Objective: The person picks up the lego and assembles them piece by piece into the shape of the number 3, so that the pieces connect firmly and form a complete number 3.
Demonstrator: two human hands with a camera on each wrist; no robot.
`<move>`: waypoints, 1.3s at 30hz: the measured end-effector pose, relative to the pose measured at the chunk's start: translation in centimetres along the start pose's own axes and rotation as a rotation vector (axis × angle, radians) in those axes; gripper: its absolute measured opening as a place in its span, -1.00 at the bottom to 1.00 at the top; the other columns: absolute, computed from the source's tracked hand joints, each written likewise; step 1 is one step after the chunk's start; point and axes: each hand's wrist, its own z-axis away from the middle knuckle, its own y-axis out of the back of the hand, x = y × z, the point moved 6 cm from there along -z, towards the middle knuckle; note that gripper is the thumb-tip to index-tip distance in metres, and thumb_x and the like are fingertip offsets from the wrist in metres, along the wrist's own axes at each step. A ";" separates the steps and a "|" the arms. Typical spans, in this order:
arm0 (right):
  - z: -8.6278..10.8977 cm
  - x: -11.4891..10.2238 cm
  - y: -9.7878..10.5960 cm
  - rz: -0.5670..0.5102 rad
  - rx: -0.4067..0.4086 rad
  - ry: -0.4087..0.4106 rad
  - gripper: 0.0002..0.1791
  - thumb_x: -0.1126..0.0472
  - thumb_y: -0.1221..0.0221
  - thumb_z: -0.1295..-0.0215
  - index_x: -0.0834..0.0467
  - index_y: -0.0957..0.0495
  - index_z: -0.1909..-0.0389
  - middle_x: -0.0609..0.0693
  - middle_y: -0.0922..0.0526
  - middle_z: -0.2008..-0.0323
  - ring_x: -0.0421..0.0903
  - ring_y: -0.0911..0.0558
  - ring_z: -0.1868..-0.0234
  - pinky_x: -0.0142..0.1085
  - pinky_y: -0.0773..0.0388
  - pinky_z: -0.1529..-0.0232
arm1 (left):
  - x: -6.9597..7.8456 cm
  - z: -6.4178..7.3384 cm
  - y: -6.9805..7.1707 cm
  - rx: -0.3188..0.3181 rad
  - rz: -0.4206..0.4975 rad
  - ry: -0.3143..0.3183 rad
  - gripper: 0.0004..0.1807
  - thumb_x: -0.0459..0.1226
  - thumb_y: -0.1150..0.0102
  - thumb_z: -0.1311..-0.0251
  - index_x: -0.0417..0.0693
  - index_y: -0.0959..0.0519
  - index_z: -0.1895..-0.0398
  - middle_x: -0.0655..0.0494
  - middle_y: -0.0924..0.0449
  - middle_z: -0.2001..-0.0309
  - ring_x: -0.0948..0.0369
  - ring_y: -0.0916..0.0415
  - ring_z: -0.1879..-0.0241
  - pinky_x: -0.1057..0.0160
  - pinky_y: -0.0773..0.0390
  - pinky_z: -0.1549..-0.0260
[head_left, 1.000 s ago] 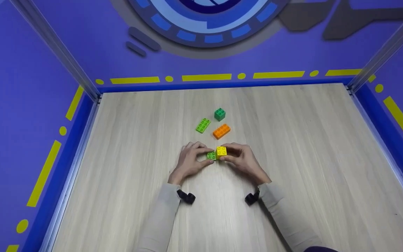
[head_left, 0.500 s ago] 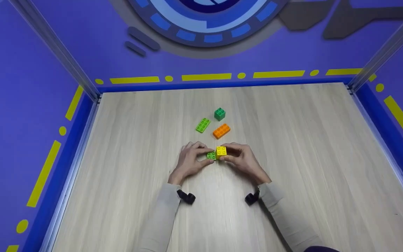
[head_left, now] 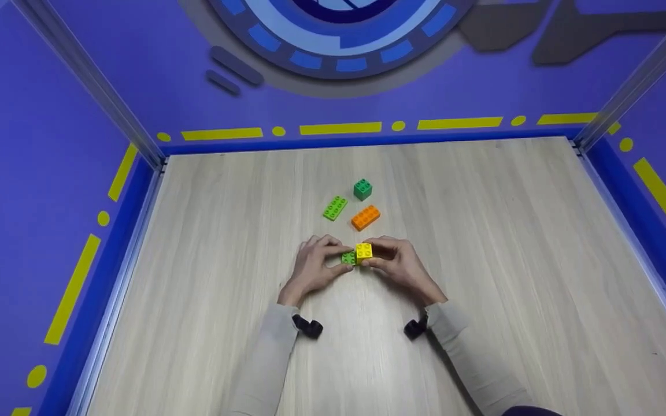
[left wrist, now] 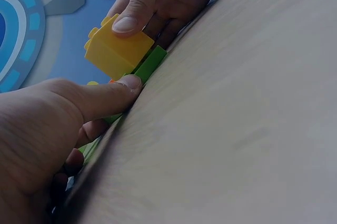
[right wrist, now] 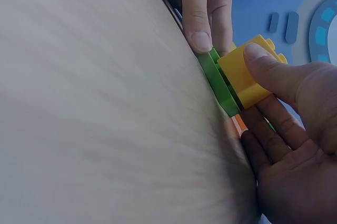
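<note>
My left hand point(head_left: 314, 267) pinches the left end of a flat green toy brick point(head_left: 348, 257) between thumb and fingers, low at the table. A tall yellow toy brick point(head_left: 363, 252), studs up, is pinched by my right hand point(head_left: 400, 264). The yellow brick point(left wrist: 117, 50) sits over the right end of the green brick point(left wrist: 151, 65) in the left wrist view. From the right wrist, a thin dark gap shows between the yellow brick point(right wrist: 245, 76) and the green brick point(right wrist: 217, 84), and the yellow one looks slightly tilted.
Beyond the hands lie a light green flat brick point(head_left: 335, 208), an orange brick point(head_left: 366, 217) and a dark green square brick point(head_left: 362, 189). The wooden table point(head_left: 240, 208) ends at blue walls point(head_left: 333, 110) at the back and sides.
The yellow brick has shifted very slightly left with my right hand. My left hand and the green brick stay nearly still.
</note>
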 end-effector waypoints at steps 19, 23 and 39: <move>-0.1 -0.3 0.1 0.090 -0.019 0.025 -0.56 0.20 -0.52 -0.25 0.10 -0.77 -0.16 0.02 -0.81 0.00 0.02 -0.75 -0.06 -0.03 -0.65 -0.23 | 0.2 0.0 0.2 0.014 -0.004 -0.001 -0.56 0.09 -0.48 -0.26 0.24 -0.78 -0.18 0.22 -0.65 -0.09 0.11 -0.48 -0.11 0.00 -0.34 -0.22; -0.1 -0.4 0.1 0.123 -0.018 0.010 -0.56 0.19 -0.52 -0.26 0.10 -0.76 -0.17 0.01 -0.81 -0.03 0.01 -0.74 -0.10 -0.03 -0.63 -0.26 | 0.2 0.0 0.2 0.011 -0.004 0.007 -0.55 0.10 -0.48 -0.25 0.25 -0.78 -0.18 0.22 -0.65 -0.10 0.11 -0.48 -0.12 0.00 -0.34 -0.23; -0.2 0.2 0.4 0.050 -0.031 0.014 -0.54 0.17 -0.52 -0.24 0.10 -0.76 -0.17 0.03 -0.81 -0.02 0.05 -0.73 -0.12 0.04 -0.56 -0.34 | 0.4 -0.1 0.0 0.018 -0.044 -0.005 -0.55 0.11 -0.47 -0.27 0.33 -0.76 -0.20 0.23 -0.64 -0.10 0.13 -0.45 -0.09 0.01 -0.34 -0.19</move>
